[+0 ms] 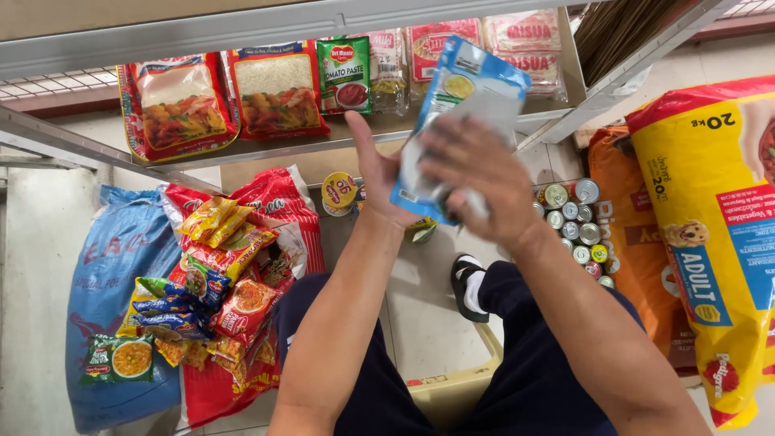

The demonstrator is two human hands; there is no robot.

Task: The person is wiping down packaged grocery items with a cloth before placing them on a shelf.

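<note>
In the head view, at upper centre of the frame, your left hand (375, 182) and right hand (476, 173) both grip a blue and white pouch (460, 105), left fingers closed behind its lower edge and right hand spread across its front. It looks light, soft and slick, likely to crumple, so a hold by the lower body with both palms seems safest. A metal shelf (379, 129) of packets lies just beyond; tins (575, 222) sit right of centre.

Pouch (460, 97) between hands, before shelf (363, 133); cans (577, 222) right below.
</note>
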